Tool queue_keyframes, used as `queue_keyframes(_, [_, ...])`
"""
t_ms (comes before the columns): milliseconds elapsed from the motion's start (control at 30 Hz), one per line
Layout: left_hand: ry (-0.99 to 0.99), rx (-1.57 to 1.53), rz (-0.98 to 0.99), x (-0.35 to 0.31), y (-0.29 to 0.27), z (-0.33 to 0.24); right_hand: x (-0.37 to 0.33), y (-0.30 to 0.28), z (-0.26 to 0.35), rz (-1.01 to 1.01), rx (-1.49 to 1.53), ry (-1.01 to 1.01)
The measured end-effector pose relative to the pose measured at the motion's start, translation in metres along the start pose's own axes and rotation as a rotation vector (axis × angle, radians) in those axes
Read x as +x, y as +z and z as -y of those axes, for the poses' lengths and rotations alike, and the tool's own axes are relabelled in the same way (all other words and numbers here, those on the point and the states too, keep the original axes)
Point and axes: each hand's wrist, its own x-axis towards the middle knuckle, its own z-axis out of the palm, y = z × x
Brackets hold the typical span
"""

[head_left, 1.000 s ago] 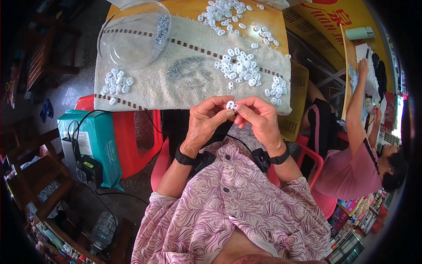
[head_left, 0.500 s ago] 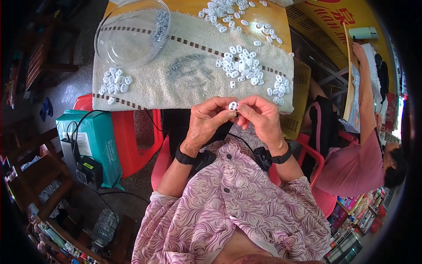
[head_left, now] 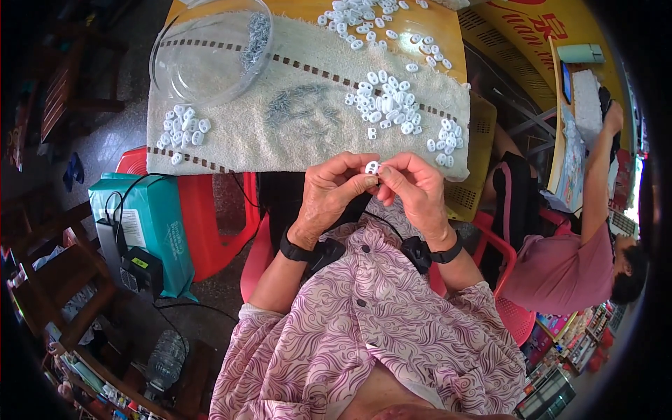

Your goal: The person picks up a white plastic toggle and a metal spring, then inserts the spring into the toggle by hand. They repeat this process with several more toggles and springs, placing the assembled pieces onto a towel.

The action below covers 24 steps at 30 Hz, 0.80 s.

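Just past the table's near edge, a small white oval plastic piece with holes (head_left: pixel 372 167) is pinched between the fingertips of my left hand (head_left: pixel 330 189). My right hand (head_left: pixel 414 187) is closed too, its thumb and forefinger pressed at the right side of the same piece. Whether a tiny pin is also between those fingers is too small to tell. Beyond my hands, thin grey metal pins (head_left: pixel 299 108) lie scattered on a beige towel (head_left: pixel 231 133). Similar white pieces form a large heap (head_left: pixel 386 105), a small group at right (head_left: pixel 446 140) and another at left (head_left: pixel 183 127).
A clear round plastic container (head_left: pixel 203 91) with more pins stands at the towel's far left. More white pieces (head_left: pixel 350 15) cover the bare wooden tabletop (head_left: pixel 441 31). A teal package (head_left: pixel 168 231) sits left on a red stool (head_left: pixel 210 217). At right a person in pink (head_left: pixel 560 273) sits working.
My hands and the piece stay nearly in place, with only slight shifts. The person at right has moved an arm from the far end of the board back toward a dark cloth.
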Motion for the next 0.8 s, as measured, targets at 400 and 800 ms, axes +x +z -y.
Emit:
queue_keyframes(400, [0.017,-0.027,-0.005,-0.0016,0.0028,-0.0022,-0.0029,-0.0023,-0.0029,0.028,0.085,-0.002])
queue_keyframes(800, [0.004,0.022,0.028,-0.0029,0.0018,-0.0022,-0.0047,-0.0075,-0.0045,0.060,0.114,0.004])
